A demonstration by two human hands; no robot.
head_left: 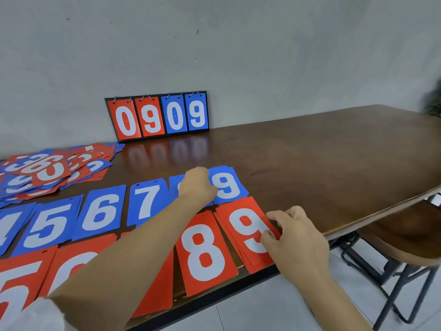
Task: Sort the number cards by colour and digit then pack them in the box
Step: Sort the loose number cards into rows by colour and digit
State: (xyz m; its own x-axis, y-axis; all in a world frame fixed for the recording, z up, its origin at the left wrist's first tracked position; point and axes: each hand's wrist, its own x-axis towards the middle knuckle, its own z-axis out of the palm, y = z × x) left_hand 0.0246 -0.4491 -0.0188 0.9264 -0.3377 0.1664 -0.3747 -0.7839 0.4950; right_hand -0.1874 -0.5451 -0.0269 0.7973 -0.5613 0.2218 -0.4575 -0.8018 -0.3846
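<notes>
While apparently squaring, right hand: pinches red 9 pile, 4 o'clock.
Left hand: curled on blue 8s, hold unclear.

0909 shown on the scoreboard at the table's far edge, blue 5 card, blue 6 card, blue 7 card, blue 9 card laid mid-table, red 8 card, red 9 card set along the near edge, digits printed white.

Plain grey wall in bg, few dark marks. Dark brown wood table, glossy top, up against wall. Pale tiled floor at R. Wood-seat stool w/ black metal legs.
</notes>
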